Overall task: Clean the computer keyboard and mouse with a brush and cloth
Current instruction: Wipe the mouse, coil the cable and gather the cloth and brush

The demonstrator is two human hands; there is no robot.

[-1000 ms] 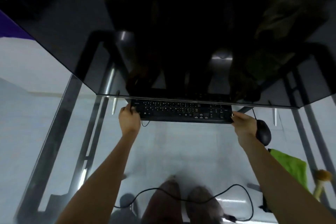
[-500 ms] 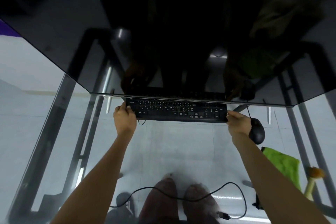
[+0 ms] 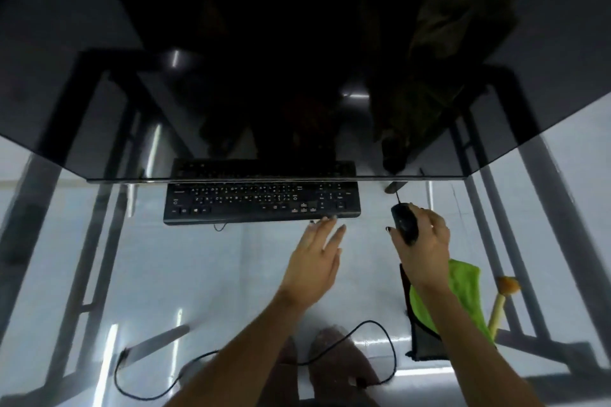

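Glass desk: right hand is grasping the mouse right of centre, left hand is hovering released below the keyboard, while green cloth and brush are lying unused lower right, suggesting cleaning is barely starting.

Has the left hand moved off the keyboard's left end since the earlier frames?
Yes. The left hand has left the keyboard's left end and now lies open near its front right edge, beside the right hand gripping the mouse.
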